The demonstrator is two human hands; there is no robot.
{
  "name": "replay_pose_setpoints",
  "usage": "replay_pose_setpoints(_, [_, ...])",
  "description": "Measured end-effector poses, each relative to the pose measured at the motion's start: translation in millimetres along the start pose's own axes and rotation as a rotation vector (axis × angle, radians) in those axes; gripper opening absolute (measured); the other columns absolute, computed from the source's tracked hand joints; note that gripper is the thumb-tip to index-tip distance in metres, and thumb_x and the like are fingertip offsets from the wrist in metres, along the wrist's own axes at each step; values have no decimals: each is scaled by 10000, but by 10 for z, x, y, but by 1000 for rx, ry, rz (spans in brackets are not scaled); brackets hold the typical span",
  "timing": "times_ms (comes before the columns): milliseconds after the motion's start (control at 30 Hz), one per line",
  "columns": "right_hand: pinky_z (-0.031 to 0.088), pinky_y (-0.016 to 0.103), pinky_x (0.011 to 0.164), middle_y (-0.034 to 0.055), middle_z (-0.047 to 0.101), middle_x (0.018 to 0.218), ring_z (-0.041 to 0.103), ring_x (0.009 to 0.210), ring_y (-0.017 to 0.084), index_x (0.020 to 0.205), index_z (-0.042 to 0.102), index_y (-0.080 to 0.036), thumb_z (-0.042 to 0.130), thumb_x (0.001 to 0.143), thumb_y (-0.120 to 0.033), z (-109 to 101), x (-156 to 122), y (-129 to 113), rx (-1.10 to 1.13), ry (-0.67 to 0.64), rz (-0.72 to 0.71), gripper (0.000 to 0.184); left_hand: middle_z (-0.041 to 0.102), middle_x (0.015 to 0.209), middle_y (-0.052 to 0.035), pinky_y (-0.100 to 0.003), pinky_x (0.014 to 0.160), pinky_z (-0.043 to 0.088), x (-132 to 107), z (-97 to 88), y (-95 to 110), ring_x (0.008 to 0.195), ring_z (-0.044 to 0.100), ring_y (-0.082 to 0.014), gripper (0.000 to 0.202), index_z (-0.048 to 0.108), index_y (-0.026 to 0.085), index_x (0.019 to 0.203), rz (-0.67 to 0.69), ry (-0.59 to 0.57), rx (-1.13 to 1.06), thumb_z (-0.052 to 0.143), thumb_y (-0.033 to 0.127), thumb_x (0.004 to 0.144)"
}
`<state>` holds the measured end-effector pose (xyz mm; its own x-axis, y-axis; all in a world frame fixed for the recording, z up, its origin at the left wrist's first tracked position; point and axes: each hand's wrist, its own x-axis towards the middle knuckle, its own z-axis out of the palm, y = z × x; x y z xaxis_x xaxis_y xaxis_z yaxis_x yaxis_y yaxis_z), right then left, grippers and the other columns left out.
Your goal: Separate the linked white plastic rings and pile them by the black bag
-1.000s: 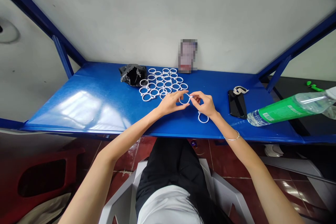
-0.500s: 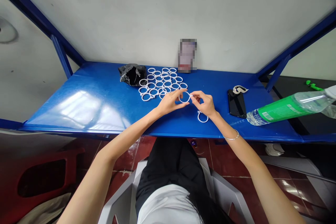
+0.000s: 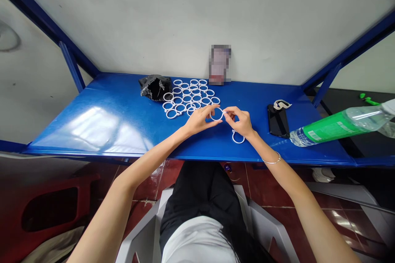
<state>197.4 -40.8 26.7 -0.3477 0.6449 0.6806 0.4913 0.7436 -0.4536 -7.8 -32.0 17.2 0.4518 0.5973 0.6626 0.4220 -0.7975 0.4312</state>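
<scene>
Both my hands pinch one white plastic ring just above the blue table. My left hand grips its left side and my right hand grips its right side. Another white ring lies on the table under my right wrist. Behind my hands, several white rings lie flat in neat rows.
A crumpled black bag sits left of the rings. A black phone with a small white clip lies to the right, next to a tilted green-labelled water bottle. A blurred card leans on the wall.
</scene>
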Motion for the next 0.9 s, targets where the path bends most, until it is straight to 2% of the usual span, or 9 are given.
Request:
replay_pose_setpoints(667, [476, 209, 506, -33, 625, 619, 590, 499, 99, 933, 592, -214, 545, 907, -266, 12, 9, -19, 21, -44, 50, 75, 656, 771, -27, -182, 549, 446, -14, 27, -11, 607, 612, -90, 400, 559, 142, 1167, 60, 49, 100, 584, 435, 896])
replay_pose_setpoints(900, [486, 213, 528, -37, 629, 642, 584, 518, 100, 1031, 596, -224, 558, 903, -280, -22, 14, 0, 31, -70, 42, 144, 661, 773, -23, -186, 555, 450, -8, 6, 5, 608, 613, -92, 410, 552, 151, 1186, 62, 61, 116, 594, 427, 886])
